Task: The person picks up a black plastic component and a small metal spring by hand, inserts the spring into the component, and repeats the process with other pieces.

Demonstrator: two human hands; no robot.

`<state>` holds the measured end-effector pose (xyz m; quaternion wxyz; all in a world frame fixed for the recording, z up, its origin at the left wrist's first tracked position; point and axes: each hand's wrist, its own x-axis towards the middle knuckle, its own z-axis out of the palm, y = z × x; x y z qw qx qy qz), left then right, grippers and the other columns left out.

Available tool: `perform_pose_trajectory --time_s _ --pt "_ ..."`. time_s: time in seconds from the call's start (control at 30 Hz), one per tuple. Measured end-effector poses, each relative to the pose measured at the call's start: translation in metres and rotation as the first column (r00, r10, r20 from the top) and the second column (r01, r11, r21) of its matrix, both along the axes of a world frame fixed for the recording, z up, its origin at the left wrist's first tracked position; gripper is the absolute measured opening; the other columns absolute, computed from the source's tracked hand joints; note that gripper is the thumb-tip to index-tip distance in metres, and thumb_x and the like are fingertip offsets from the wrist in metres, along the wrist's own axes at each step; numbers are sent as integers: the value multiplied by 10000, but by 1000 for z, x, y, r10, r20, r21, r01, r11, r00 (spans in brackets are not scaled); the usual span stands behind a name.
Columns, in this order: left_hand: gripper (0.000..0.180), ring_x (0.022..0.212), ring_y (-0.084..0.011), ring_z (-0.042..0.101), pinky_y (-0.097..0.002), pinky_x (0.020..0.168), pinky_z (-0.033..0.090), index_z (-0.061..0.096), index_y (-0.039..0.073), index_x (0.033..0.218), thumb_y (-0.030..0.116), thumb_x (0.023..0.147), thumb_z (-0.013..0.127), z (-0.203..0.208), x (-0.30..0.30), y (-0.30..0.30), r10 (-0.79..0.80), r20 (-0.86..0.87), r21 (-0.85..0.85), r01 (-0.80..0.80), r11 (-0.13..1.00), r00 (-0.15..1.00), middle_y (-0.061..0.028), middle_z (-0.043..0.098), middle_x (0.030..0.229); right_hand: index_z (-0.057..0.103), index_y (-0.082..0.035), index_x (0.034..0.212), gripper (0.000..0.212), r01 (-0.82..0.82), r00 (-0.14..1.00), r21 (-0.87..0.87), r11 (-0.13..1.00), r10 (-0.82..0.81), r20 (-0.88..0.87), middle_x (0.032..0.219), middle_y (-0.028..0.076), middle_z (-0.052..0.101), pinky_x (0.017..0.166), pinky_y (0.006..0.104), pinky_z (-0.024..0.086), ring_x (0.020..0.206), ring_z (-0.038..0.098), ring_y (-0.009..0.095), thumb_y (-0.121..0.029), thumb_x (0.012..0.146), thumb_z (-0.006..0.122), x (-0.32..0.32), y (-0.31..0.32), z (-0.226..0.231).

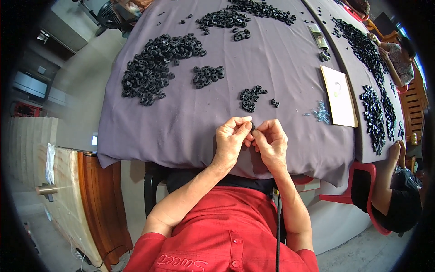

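My left hand [232, 139] and my right hand [273, 144] meet near the front edge of the cloth-covered table. Between their pinched fingertips is a small black ring-like plastic part [253, 127], mostly covered by the fingers. Just beyond my hands lies a small cluster of black plastic parts [248, 100], with a couple of loose black pieces [275, 103] to its right. Farther left sit a small heap of black parts [208, 76] and a much larger pile [152, 68].
Grey cloth [190, 127] covers the table. To the right are small clear-blue pieces [322, 112], a pale board [339, 96] and a packet [319, 37]. More black parts [247, 12] lie at the back. Other people sit along the right side, by long black piles [362, 45].
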<state>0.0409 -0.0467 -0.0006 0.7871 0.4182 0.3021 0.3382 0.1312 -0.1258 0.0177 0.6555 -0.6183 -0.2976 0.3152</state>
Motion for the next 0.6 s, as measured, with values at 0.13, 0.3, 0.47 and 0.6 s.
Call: perform_pose_trajectory --time_s 0.13,0.3,0.47,0.6 --pt "155 553 -53 543 -186 496 442 649 20 1014 109 887 636 1 0 0 -22 -29 83 25 996 999 -11 621 688 499 -22 845 92 12 1000 1 1000 -12 6 691 8 591 508 202 441 580 538 45 16 852 582 1 0 -3" --pt "165 582 -76 550 -202 531 453 641 29 1045 92 893 621 5 -4 6 -88 -37 39 90 995 995 -11 621 724 499 -18 857 91 -4 1000 1 1000 4 -5 696 13 593 504 200 446 583 543 49 16 859 584 0 1 -1" --pt "158 553 -69 519 -196 511 433 639 43 1045 116 908 604 9 -7 13 -170 -8 -135 168 977 985 4 585 687 515 -3 937 108 -8 1000 53 999 8 -2 708 20 595 490 198 461 586 550 54 23 865 591 -2 0 -8" --pt "198 508 -44 485 -182 462 396 615 31 1063 133 893 627 12 -7 19 -189 6 -152 188 970 982 10 571 667 525 14 1035 222 -41 999 34 999 42 -9 704 15 580 494 193 443 576 525 48 15 842 633 0 -3 -2"
